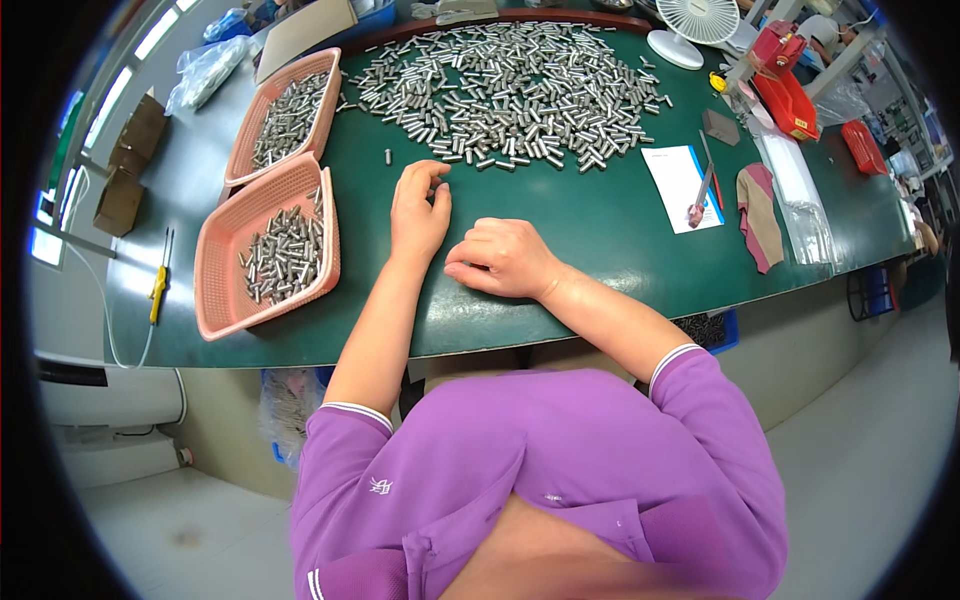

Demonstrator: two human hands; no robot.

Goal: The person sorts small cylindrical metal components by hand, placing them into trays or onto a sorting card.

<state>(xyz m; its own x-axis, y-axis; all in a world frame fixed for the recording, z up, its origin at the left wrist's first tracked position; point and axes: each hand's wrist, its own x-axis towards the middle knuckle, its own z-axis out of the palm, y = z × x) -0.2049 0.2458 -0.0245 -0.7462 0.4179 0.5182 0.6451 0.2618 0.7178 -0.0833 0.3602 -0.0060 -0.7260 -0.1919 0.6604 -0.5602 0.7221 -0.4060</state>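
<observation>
My left hand [418,208] rests over the green table, its fingers curled toward the thumb. Whatever may lie inside those fingers is hidden. Just beyond its fingertips a single metal pin [388,157] stands apart from a large spread of short, shiny metal pins [520,90]. Closer to me and to the right, my right hand [500,258] is curled into a loose fist, knuckles up. Its palm faces down and out of sight, so I cannot see if anything is in it. The two hands are near each other but apart.
Two pink plastic baskets [213,290] with metal pins stand at the left. A yellow-handled tool [158,290] lies beyond them. At the right are a paper sheet [668,185], a cloth piece [760,215], a red bin [790,105] and a white fan [698,20].
</observation>
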